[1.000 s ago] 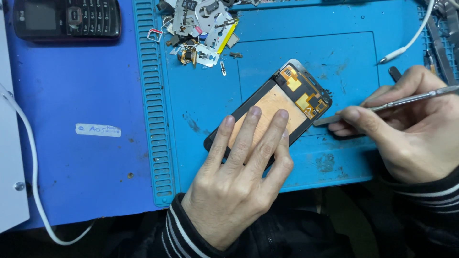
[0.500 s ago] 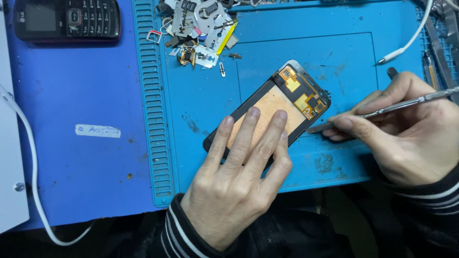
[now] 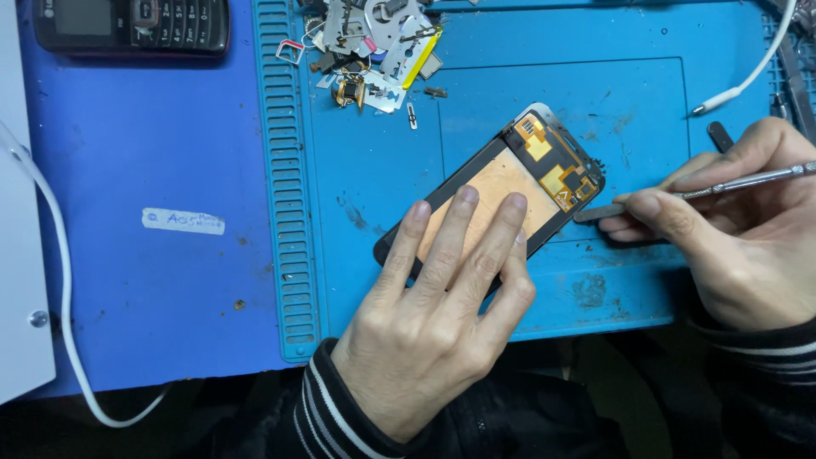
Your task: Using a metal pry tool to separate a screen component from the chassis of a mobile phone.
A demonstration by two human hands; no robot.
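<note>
head view, items logged largest to smallest. blue repair mat (image 3: pixel 646 76): fills the bench from centre to 3 o'clock, ribbed strip along its left edge. opened phone screen assembly (image 3: pixel 501 183): lies face down at centre, tilted toward 1 o'clock, copper backing and yellow flex parts bare; we judge the strip-down well along, with the flex corner yet to be worked. our left hand (image 3: pixel 433 314): at 6 o'clock, flat and spread, three fingers pressing on the assembly's lower half. our right hand (image 3: pixel 739 229): at 3 o'clock, closed in a pen grip on a metal spudger (image 3: pixel 680 195), its flat tip just beside the assembly's upper right corner; touching or not, we cannot tell. black keypad phone (image 3: pixel 132 25): 11 o'clock, off the mat. white cable (image 3: pixel 51 255): 9 o'clock. second white cable (image 3: pixel 748 76): 2 o'clock, near the working hand. pile of removed metal parts (image 3: pixel 374 51): 12 o'clock, well apart.
</note>
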